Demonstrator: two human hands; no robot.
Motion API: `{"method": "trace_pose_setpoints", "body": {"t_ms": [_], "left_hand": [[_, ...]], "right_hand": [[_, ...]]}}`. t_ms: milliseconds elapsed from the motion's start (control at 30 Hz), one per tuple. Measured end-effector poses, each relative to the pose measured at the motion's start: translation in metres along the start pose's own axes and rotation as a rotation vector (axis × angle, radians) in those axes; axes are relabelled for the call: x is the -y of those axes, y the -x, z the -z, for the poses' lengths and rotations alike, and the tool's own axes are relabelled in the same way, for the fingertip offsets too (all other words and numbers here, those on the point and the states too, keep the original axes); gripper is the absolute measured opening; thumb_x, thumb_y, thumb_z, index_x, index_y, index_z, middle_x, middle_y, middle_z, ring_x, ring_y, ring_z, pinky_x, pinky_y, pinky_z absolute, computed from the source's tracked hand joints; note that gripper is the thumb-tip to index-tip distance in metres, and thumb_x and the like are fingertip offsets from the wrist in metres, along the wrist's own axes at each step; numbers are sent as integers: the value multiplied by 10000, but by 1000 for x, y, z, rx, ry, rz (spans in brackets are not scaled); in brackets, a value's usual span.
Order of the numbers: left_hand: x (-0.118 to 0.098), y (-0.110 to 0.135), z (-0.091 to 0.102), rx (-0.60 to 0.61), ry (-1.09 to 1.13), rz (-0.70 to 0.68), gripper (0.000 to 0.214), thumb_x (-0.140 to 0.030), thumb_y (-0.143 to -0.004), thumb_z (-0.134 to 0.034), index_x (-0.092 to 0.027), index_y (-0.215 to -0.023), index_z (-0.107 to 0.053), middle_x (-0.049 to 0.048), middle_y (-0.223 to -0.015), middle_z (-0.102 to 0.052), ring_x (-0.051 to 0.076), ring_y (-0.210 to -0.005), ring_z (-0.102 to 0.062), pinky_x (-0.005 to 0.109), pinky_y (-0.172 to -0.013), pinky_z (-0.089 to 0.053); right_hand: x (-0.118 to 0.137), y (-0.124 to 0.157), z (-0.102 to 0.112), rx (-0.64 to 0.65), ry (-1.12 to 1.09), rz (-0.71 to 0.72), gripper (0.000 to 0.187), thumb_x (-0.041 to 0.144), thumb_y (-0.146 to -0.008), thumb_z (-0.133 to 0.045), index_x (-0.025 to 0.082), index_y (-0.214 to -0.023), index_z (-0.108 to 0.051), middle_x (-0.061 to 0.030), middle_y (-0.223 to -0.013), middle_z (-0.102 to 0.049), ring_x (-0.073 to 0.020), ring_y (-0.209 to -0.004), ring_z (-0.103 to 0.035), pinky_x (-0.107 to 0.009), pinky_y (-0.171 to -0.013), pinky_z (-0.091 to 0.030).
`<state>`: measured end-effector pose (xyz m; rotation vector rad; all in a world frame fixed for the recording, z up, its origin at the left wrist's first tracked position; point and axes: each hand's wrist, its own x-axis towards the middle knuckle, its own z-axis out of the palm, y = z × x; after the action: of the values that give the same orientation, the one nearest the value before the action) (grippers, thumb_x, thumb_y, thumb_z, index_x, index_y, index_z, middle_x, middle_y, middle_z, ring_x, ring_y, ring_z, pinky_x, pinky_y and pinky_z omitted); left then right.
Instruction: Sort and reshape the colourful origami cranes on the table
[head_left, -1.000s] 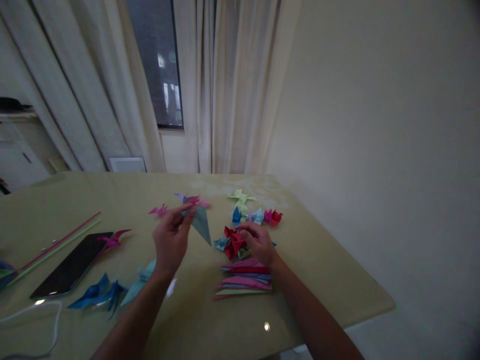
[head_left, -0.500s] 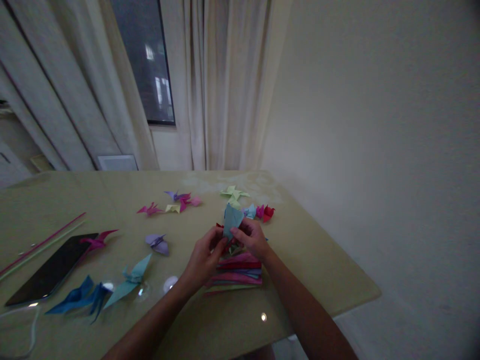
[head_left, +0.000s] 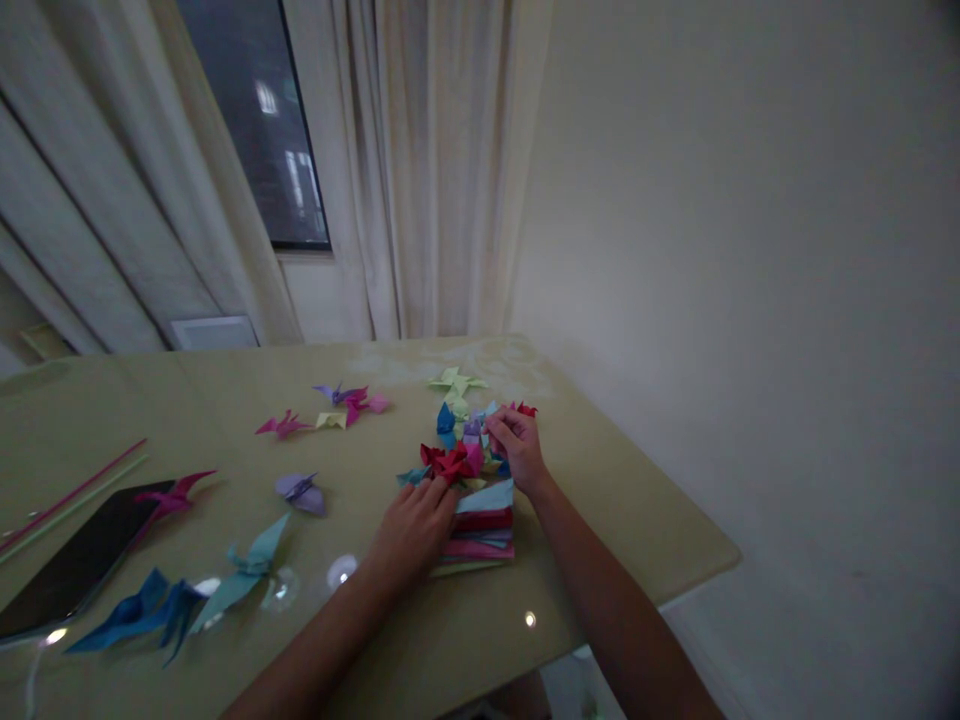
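Note:
Palm down, my left hand (head_left: 416, 520) rests with its fingers stretched over the left side of a stack of folded coloured papers (head_left: 484, 545). A light blue folded paper (head_left: 491, 496) lies on top of that stack. My right hand (head_left: 517, 445) is closed in a pinch above a cluster of small origami pieces; whatever its fingers hold, if anything, is hidden. Touching or close to my left fingertips is a red origami piece (head_left: 448, 462). A blue piece (head_left: 446, 420) and a pale purple piece (head_left: 472, 428) sit left of my right hand.
Farther back lie a light green origami piece (head_left: 456, 383) and a pink crane (head_left: 283, 425). On the left are a purple piece (head_left: 301, 492), a light blue crane (head_left: 244, 570), dark blue pieces (head_left: 142, 612), a black phone (head_left: 82, 560) and thin sticks (head_left: 75, 495). A wall (head_left: 675, 300) borders the table's right.
The light blue folded paper has gone from both hands down onto the stack. My left hand has flattened there; my right hand has moved over the origami cluster. The view has shifted slightly.

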<state>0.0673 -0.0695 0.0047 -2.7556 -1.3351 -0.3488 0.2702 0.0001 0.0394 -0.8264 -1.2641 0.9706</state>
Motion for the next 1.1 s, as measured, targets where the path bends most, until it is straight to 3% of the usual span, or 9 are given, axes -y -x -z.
{"method": "trace_pose_setpoints", "body": {"t_ms": [133, 233, 367, 500, 700, 867, 1000, 1100], "left_hand": [[0, 2, -1, -49, -19, -22, 283, -397, -1029, -584, -192, -1177, -710, 157, -1244, -709, 342, -1149, -638, 465, -931, -527], [-5, 5, 2, -55, 0, -25, 332, -455, -1027, -575, -198, -1190, -708, 160, -1259, -707, 337, -1160, -636, 461, -949, -516], [-13, 10, 4, -33, 24, -15, 538, -636, -968, -586, -167, -1206, -698, 181, -1205, -705, 360, -1122, -643, 498, -959, -509], [-19, 13, 2, -8, 54, -5, 754, -777, -863, -625, -158, -1289, -675, 217, -1293, -664, 394, -1173, -617, 529, -975, -506], [-23, 8, -12, 53, 98, -4, 584, -658, -923, -653, -173, -1248, -671, 167, -1222, -658, 323, -1119, -644, 460, -961, -543], [-22, 7, -20, 58, 89, 0, 595, -651, -888, -694, -157, -1217, -661, 181, -1278, -621, 343, -1180, -613, 485, -1001, -534], [-21, 8, -17, 74, 120, -23, 355, -418, -1015, -617, -217, -1307, -624, 127, -1265, -620, 293, -1153, -609, 441, -1001, -520], [-21, 8, -17, 50, 112, -37, 450, -480, -988, -643, -222, -1355, -603, 139, -1282, -610, 314, -1166, -592, 467, -1012, -501]], "right_hand": [[-7, -1, 1, -16, 12, -9, 444, 603, -822, -765, 189, -679, -688, 48, -456, -490, -84, -408, -338, -224, -408, -232], [-9, -1, 2, -23, 23, 0, 444, 599, -836, -756, 186, -684, -692, 47, -465, -493, -82, -412, -347, -220, -404, -233], [-10, -1, 2, -15, 26, -8, 448, 596, -849, -751, 184, -687, -689, 48, -467, -496, -76, -409, -334, -218, -402, -223], [-11, -1, 2, -10, 25, -8, 457, 604, -841, -758, 184, -677, -683, 46, -464, -498, -77, -410, -327, -220, -403, -211], [-12, 0, 0, -10, 22, -13, 445, 589, -847, -756, 180, -684, -693, 46, -469, -499, -78, -416, -333, -219, -407, -224], [-11, 1, -2, -1, 15, -18, 437, 581, -847, -758, 182, -683, -691, 50, -469, -492, -76, -411, -330, -216, -403, -240], [-11, 1, -2, -4, 25, -7, 439, 588, -847, -760, 182, -690, -702, 48, -469, -493, -80, -416, -351, -212, -403, -258], [-10, 0, -2, -9, 29, -7, 438, 586, -841, -758, 182, -682, -701, 45, -458, -496, -82, -409, -350, -217, -402, -253]]}}
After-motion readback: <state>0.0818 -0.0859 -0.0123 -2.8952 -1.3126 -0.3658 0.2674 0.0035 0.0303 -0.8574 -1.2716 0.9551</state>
